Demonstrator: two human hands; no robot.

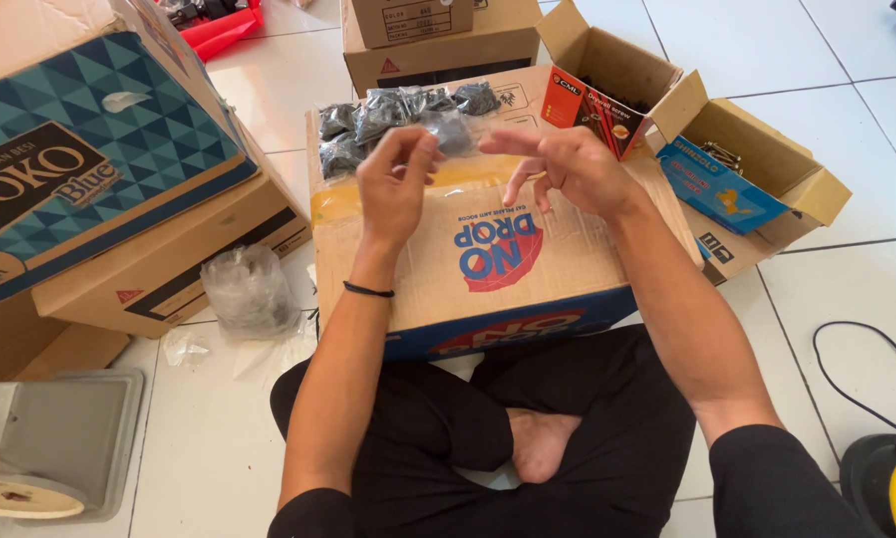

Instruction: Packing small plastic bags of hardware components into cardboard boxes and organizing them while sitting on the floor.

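A small clear plastic bag [446, 132] of dark screws is held up over the far half of the big cardboard box [488, 259], which lies in front of the seated person's crossed legs. The left hand [396, 184] pinches the bag's near edge between thumb and fingers. The right hand [568, 164] is raised just beside it, its fingers loosely spread and bent, one fingertip reaching toward the bag; whether it touches cannot be told.

More filled bags [383, 118] lie bunched on the box's far left corner, close behind the held one. The near and right parts of the box top are bare, so the hands have open room there. Two open cartons [737, 159] stand at the far right, touching the box's edge.

Around it is white tiled floor [847, 60]; stacked cartons [119, 179] crowd the left, with a crumpled plastic bag [249, 291] beside them. A black cable [857, 369] loops at the right.
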